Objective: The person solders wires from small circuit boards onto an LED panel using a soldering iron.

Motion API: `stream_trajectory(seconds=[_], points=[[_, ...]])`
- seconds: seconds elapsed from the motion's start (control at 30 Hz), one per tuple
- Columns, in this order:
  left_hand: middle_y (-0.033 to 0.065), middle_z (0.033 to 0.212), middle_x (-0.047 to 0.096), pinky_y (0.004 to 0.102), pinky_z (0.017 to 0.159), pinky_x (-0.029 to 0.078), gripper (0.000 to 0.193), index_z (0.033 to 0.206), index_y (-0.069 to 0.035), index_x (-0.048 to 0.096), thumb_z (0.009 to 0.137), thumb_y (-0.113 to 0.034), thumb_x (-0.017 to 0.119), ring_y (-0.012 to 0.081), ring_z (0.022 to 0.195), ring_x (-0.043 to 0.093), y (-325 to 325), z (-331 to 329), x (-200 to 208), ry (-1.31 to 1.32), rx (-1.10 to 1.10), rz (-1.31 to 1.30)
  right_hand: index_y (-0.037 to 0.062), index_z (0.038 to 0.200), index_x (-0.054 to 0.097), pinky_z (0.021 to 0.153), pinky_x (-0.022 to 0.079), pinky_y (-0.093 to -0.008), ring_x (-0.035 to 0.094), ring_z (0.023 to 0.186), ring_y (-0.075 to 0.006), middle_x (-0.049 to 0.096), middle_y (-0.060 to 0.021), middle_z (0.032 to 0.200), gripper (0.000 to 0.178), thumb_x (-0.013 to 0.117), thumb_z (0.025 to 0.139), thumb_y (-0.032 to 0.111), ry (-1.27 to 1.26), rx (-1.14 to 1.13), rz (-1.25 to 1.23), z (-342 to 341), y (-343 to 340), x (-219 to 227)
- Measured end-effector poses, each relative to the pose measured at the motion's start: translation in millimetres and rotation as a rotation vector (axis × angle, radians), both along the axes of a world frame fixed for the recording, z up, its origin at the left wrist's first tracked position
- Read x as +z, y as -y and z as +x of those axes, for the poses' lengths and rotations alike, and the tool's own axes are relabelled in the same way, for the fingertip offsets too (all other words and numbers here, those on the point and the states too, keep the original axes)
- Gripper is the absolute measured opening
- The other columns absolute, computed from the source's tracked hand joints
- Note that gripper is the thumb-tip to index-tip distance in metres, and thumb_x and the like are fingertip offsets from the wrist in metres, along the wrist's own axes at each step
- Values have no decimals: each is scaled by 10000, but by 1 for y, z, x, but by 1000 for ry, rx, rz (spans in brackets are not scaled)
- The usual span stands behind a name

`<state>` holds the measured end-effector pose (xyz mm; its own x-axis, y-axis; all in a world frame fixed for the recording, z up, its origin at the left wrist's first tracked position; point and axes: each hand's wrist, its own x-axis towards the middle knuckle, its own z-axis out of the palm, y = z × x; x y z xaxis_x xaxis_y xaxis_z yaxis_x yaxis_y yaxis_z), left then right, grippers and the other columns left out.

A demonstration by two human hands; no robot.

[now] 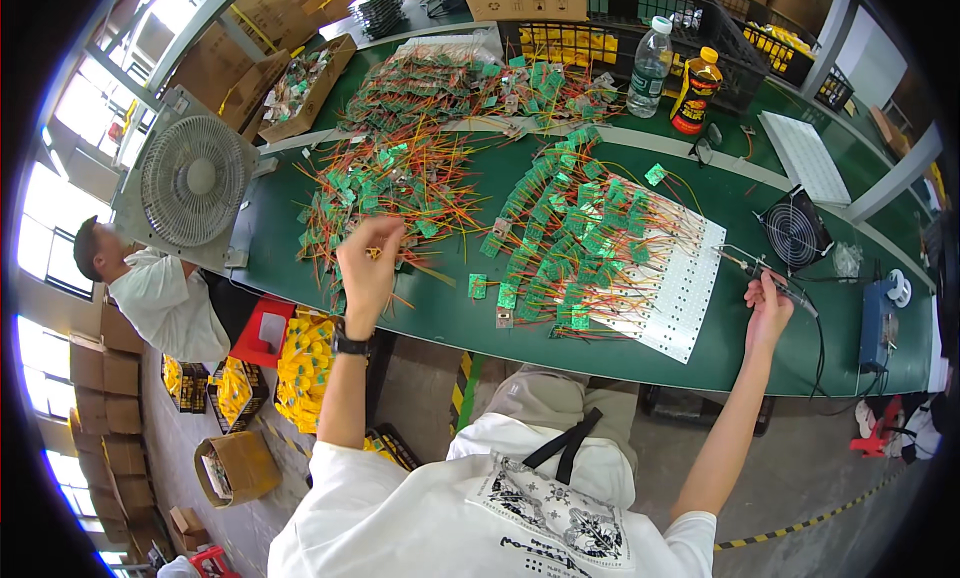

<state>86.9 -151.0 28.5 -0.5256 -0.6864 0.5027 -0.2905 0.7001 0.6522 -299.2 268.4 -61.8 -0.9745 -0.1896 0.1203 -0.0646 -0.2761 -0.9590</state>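
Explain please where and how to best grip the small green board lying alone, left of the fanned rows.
Pinch the small green board by two opposite edges, coming from its near left with the left hand. It looks flat and thin; the fanned rows of boards lie to its right, so that approach seems easier.

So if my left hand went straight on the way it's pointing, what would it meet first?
Your left hand would likely meet the tangled pile of green boards and wires just beyond it, though depth is unclear, so it might pass above.
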Motion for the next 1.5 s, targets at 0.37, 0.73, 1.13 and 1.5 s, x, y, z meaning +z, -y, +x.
stream_trajectory(seconds=[0.37, 0.73, 1.13, 1.5], points=[[66, 953, 701, 240, 710, 517, 240, 1100, 0, 645, 886, -104, 674, 113, 863, 643, 0, -33, 17, -120, 26, 129, -43, 1023, 632, 473, 388, -226, 572, 546, -128, 648, -101, 726, 190, 648, 902, 103, 9, -18, 13, 2, 0, 1], [58, 734, 682, 273, 549, 485, 220, 919, -9, 658, 823, -191, 734, 137, 609, 651, -48, -9, -32, 340, 120, 106, -43, 1022, 634, 487, 390, -231, 573, 553, -129, 650, -96, 727, 191, 648, 900, 104, -1, -11, 23, 2, 1, 3], [89, 874, 683, 268, 654, 569, 146, 1031, 64, 590, 938, -47, 571, 190, 800, 698, -56, 9, -34, -3, -204, 880, -41, 1029, 628, 491, 384, -232, 571, 559, -131, 646, -97, 729, 195, 644, 900, 104, -3, -23, 42, 2, 0, 2], [109, 872, 720, 230, 748, 520, 171, 1058, 66, 575, 983, -78, 522, 179, 901, 693, -73, -60, -8, 35, -395, 772, -38, 1025, 631, 484, 386, -231, 573, 553, -133, 648, -93, 729, 188, 648, 894, 96, 5, -66, 27, 5, 2, 8]])
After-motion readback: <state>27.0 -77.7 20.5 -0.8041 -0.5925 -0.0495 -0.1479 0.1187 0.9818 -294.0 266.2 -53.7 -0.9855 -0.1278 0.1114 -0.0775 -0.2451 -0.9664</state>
